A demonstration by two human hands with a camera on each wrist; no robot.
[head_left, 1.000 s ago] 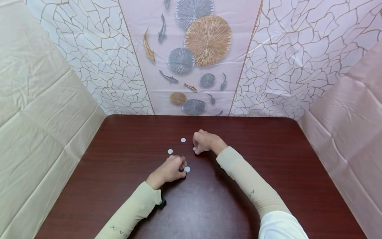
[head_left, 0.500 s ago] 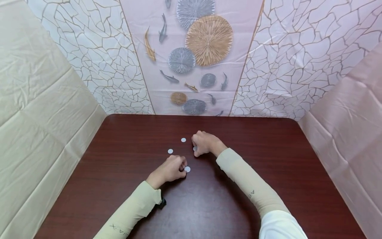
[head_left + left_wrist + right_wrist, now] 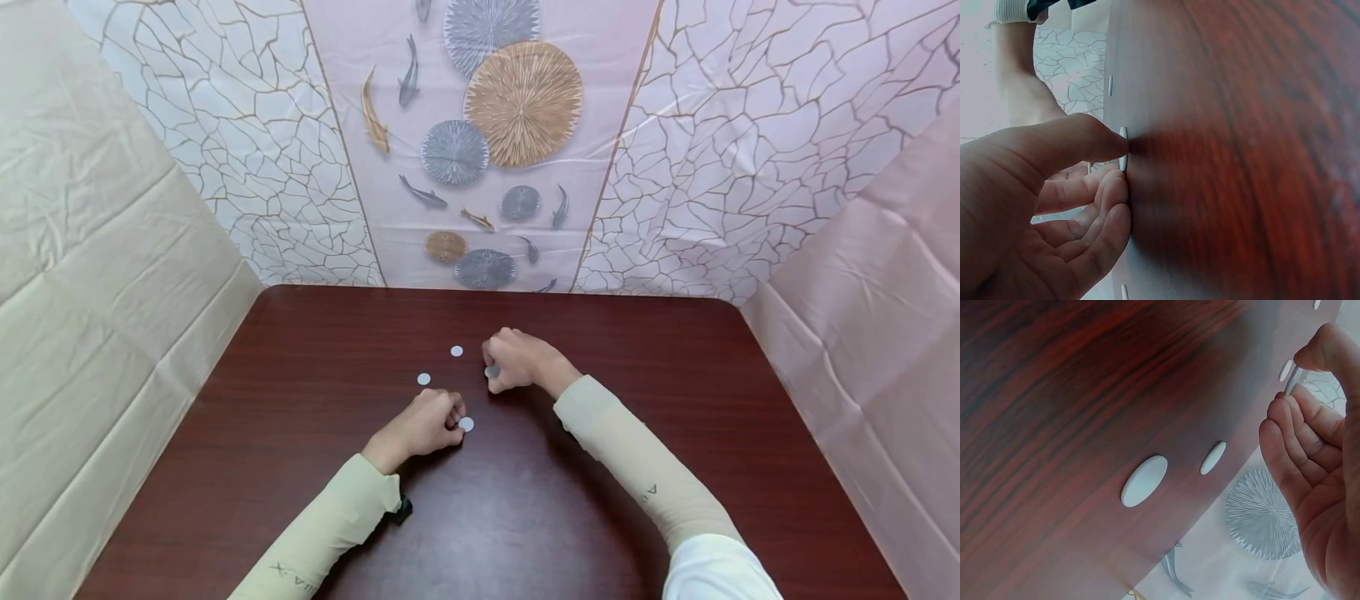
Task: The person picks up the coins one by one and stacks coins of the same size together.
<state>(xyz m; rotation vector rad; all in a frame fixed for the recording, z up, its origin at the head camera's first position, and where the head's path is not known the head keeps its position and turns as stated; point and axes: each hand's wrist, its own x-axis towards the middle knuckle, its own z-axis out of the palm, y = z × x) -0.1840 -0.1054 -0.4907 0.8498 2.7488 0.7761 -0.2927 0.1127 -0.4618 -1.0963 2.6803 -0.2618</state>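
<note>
My left hand [image 3: 423, 423] pinches a small white disc [image 3: 467, 425] between thumb and fingertips. In the left wrist view that disc [image 3: 1124, 150] is edge-on at the tabletop, with the thumb tip on one side and curled fingers on the other. Farther back, my right hand [image 3: 521, 358] pinches a second disc [image 3: 492, 372], which looks greyer from above. The right wrist view shows this disc [image 3: 1293, 381] tilted between thumb tip and fingertips, with the palm partly in view. Two more white discs, a farther one [image 3: 457, 351] and a nearer one [image 3: 423, 379], lie flat left of the right hand.
The dark red-brown wooden table [image 3: 300, 417] has a glossy grain. A patterned cloth [image 3: 487, 167] with fish and round motifs hangs behind its far edge. Plain pale cloth walls [image 3: 90, 292] stand at both sides. A small black item [image 3: 402, 509] sits beneath the left sleeve cuff.
The disc in my right hand has turned from bright white to greyer as the fingers shift slightly around it. My left hand has stayed at its disc. The other discs keep their places.
</note>
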